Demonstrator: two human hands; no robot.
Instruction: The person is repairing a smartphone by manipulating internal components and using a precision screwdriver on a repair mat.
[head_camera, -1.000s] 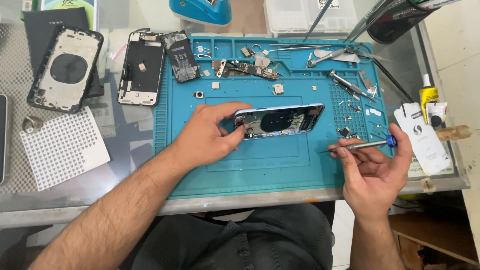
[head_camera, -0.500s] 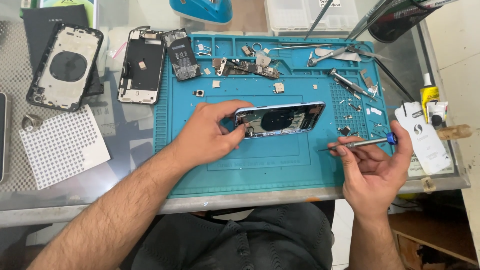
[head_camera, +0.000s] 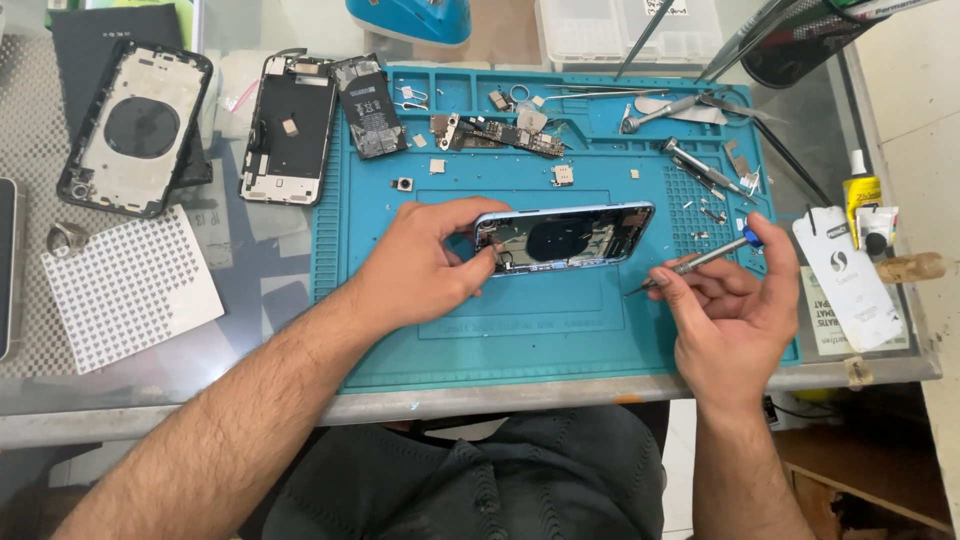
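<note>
My left hand (head_camera: 420, 262) grips the left end of an opened phone housing (head_camera: 565, 238) with a silver-blue frame, tilted up on its long edge over the blue repair mat (head_camera: 520, 330). My right hand (head_camera: 735, 310) holds a small screwdriver (head_camera: 695, 262) with a blue cap, its tip pointing left and sitting just right of and below the housing, apart from it.
On the mat's far side lie a battery (head_camera: 368, 105), a logic board (head_camera: 505, 133), small parts, screws and tweezers (head_camera: 700, 165). Left of the mat: two more phone housings (head_camera: 140, 128) (head_camera: 290, 128) and a white dotted sheet (head_camera: 125, 290). A glue bottle (head_camera: 862, 195) and a white card (head_camera: 848, 275) stand right.
The phone housing and my left hand have stayed nearly still. My right hand with the screwdriver has shifted slightly left, toward the housing.
</note>
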